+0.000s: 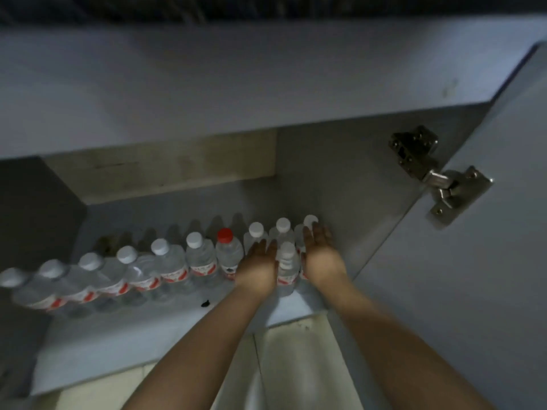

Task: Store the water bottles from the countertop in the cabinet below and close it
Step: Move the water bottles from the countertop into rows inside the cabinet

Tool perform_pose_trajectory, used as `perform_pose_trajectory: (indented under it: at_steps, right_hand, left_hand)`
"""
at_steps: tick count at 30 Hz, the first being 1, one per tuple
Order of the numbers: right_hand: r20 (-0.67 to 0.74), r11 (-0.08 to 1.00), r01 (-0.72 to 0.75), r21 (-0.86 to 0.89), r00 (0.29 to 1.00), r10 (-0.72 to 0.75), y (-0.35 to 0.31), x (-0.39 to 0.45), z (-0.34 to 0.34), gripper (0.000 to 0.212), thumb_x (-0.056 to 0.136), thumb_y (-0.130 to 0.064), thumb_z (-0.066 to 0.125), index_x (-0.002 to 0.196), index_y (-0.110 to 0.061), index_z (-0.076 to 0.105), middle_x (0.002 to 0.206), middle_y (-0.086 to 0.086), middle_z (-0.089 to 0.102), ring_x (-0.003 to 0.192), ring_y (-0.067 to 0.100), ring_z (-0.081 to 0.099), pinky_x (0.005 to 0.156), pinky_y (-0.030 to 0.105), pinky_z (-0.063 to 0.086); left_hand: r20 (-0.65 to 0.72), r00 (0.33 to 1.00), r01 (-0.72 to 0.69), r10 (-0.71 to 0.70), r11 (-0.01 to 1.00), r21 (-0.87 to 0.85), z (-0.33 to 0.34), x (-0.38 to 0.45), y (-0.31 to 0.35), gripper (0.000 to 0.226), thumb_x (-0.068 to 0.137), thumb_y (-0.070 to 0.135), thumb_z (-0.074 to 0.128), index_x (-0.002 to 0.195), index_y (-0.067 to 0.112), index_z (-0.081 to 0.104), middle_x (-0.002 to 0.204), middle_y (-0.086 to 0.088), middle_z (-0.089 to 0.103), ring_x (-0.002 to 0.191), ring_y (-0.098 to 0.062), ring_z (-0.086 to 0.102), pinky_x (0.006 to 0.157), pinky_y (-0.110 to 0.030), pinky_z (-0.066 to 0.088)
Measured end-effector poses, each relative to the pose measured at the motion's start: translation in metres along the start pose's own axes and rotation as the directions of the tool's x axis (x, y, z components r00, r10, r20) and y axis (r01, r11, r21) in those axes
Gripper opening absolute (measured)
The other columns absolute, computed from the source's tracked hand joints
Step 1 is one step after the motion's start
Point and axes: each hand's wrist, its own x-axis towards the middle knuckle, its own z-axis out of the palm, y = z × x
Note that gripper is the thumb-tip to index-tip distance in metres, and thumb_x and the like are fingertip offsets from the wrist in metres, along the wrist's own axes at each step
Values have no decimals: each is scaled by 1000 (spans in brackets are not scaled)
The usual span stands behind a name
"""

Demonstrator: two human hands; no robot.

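Observation:
Inside the open cabinet, several clear water bottles with red-and-white labels stand in a row along the back of the floor panel. Most have white caps; one bottle has a red cap. A white-capped bottle stands alone in front of the row at its right end. My left hand and my right hand reach in on either side of it, fingers straight, palms facing the bottle. Whether the palms touch the bottle is unclear.
The cabinet door stands open on the right, with a metal hinge at its upper edge. The countertop's underside overhangs the opening. A small dark speck lies on the cabinet floor. Pale floor tiles show below.

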Motion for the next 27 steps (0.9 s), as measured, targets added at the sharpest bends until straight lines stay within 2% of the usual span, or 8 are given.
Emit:
perform_pose_trajectory:
  at_steps: [3, 8, 11, 13, 15, 21, 24, 27]
  right_hand:
    - [-17, 996, 42, -74, 999, -43, -26, -33, -26, 43, 57, -16, 80, 96, -2, 74, 112, 23, 70, 97, 41, 69, 70, 43, 60]
    - [131, 977, 174, -124, 979, -158, -63, -119, -79, 37, 60, -35, 79, 89, -11, 77, 102, 12, 76, 91, 33, 74, 72, 45, 59]
    - [165, 937, 315, -149, 943, -290, -80, -168, -114, 44, 50, -44, 85, 81, -14, 79, 92, 9, 79, 84, 28, 76, 63, 44, 60]
    - [209, 913, 389, -119, 909, -360, -93, -200, -144, 38, 64, -48, 65, 79, -15, 79, 90, 8, 79, 81, 26, 76, 62, 42, 61]
    - [239, 883, 462, -88, 870, -431, -108, -225, -178, 49, 68, -48, 43, 77, -16, 79, 89, 7, 79, 79, 24, 77, 60, 39, 61]
    - [66, 747, 664, -33, 747, -661, -168, -266, -277, 63, 92, -45, 24, 83, -15, 79, 93, 6, 79, 85, 23, 76, 66, 38, 61]
    - [-27, 702, 712, -13, 702, -712, -210, -264, -324, 53, 78, -44, 35, 84, -14, 78, 93, 7, 79, 86, 24, 76, 65, 39, 61]
    - [-72, 640, 769, -5, 638, -767, -259, -254, -357, 42, 70, -39, 51, 84, -9, 78, 93, 12, 78, 86, 28, 75, 66, 41, 61]
  left_hand:
    - [121, 991, 39, -55, 990, 132, -31, -40, -12, 49, 99, 20, 43, 146, 22, 31, 157, -10, 23, 145, -31, 23, 115, -40, 28]
    - [286, 929, 187, -236, 964, 190, -97, -134, -15, 48, 101, 31, 29, 148, 23, 23, 161, -2, 9, 149, -24, 2, 121, -43, 9]
    - [281, 911, 258, -301, 950, 178, -152, -194, -5, 47, 96, 34, 32, 135, 17, 49, 148, -12, 42, 141, -33, 33, 114, -49, 28]
    - [277, 890, 317, -362, 928, 194, -190, -233, -3, 51, 80, 38, 35, 102, 15, 75, 111, -14, 72, 107, -38, 66, 85, -54, 54]
    - [291, 844, 417, -451, 892, 176, -226, -271, -4, 50, 72, 40, 37, 88, 16, 78, 95, -11, 78, 89, -36, 73, 69, -50, 58]
    - [145, 800, 544, -582, 806, 233, -358, -353, 15, 56, 69, 47, 38, 93, 14, 77, 90, -8, 78, 84, -32, 74, 68, -45, 59]
    - [-76, 773, 632, -630, 752, 189, -411, -376, 16, 65, 74, 49, 36, 114, 10, 68, 112, -16, 71, 108, -38, 65, 88, -51, 52]
    - [-175, 685, 728, -708, 676, 115, -449, -390, 7, 64, 91, 51, 39, 146, 18, 31, 154, -7, 32, 145, -29, 21, 120, -42, 19]
